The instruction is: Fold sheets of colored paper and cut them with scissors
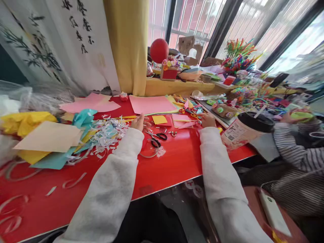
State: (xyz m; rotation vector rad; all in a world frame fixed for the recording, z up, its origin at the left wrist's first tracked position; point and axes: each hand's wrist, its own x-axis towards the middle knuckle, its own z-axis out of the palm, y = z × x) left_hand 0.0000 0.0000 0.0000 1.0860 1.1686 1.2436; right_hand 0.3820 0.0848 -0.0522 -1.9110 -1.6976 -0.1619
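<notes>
Both my arms, in white fleece sleeves, reach across a red table [177,162]. My left hand [138,122] rests by a heap of white and teal paper shreds [108,133]. Its fingers are curled, and what they hold, if anything, is hidden. My right hand [207,119] lies with fingers stretched out at the edge of a small pink sheet [181,120], beside yellow-handled scissors [194,115]. Between my hands lie a yellow paper square [159,119] and black-handled scissors [158,137].
A large pink sheet [150,104] lies further back, and stacked coloured papers [48,136] lie at the left. A black-lidded paper cup [246,130] stands right of my right arm. A person in a striped sleeve [298,155] sits at the right. Craft clutter fills the yellow ledge [177,87].
</notes>
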